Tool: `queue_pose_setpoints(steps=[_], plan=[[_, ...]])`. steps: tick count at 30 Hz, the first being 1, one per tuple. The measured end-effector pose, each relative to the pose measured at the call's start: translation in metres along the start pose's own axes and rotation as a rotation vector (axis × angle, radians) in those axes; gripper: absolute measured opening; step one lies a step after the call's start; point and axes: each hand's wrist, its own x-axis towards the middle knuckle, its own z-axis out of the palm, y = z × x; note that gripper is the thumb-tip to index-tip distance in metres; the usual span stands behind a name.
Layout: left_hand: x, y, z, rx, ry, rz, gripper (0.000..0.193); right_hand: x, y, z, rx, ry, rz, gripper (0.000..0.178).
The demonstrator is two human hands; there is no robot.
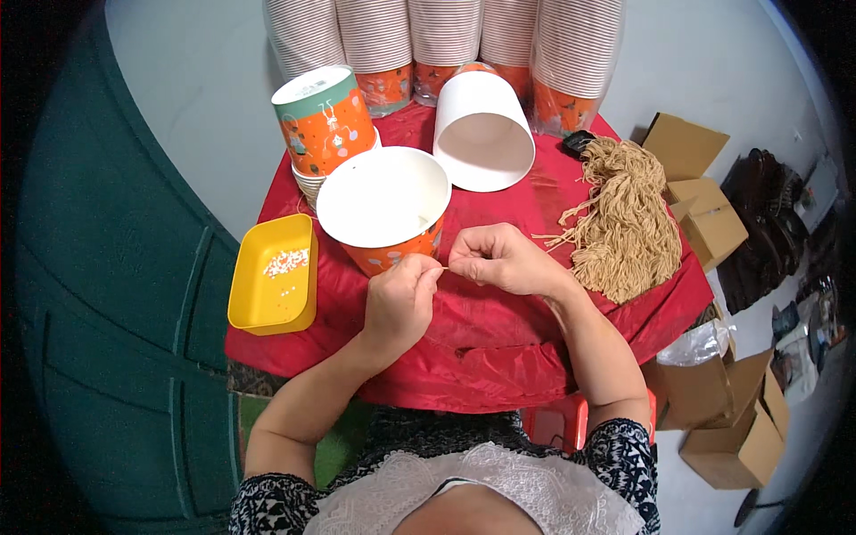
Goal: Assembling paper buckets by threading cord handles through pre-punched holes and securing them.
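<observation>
My left hand (399,299) and my right hand (499,260) meet just in front of an orange paper bucket (385,198) with a white inside. Both are closed in a pinch on a thin, pale string (444,267), of which only a tiny length shows between the fingertips. To the right of my right hand lies a thick bundle of tan strings (627,218), with a dark tie at its far end. A yellow plastic tray (308,308) stands left of the bucket, holding small white and orange beads (287,262).
A white bucket (484,134) lies on its side behind; upside-down orange and green buckets (325,120) are stacked at left. Tall wrapped bucket stacks (446,36) line the back of the red-covered table (499,374). Cardboard boxes (709,223) sit at right, a green door (116,294) at left.
</observation>
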Motion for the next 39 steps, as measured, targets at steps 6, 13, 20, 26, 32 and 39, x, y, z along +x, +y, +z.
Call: queue_pose_setpoints(steps=[6, 13, 20, 26, 32, 39], plan=[[0.004, 0.0, -0.006, 0.011, 0.052, 0.071, 0.009, -0.001, -0.011, 0.009, 0.069, 0.05, -0.018, 0.015], [0.013, 0.003, -0.029, -0.082, 0.265, 0.012, 0.004, -0.004, -0.022, 0.022, -0.062, 0.389, -0.037, 0.015], [0.034, 0.034, -0.072, -0.069, 0.321, 0.039, 0.003, -0.01, -0.019, 0.05, -0.164, 0.597, -0.104, 0.011], [0.057, 0.027, -0.098, 0.053, 0.251, 0.165, 0.006, -0.003, -0.014, 0.064, -0.212, 0.644, -0.179, 0.012], [0.061, 0.023, -0.106, 0.032, 0.188, 0.101, 0.006, 0.002, -0.011, 0.07, -0.314, 0.691, -0.227, 0.012], [0.052, 0.017, -0.107, 0.022, 0.148, 0.042, 0.007, 0.007, -0.009, 0.073, -0.361, 0.715, -0.233, 0.013]])
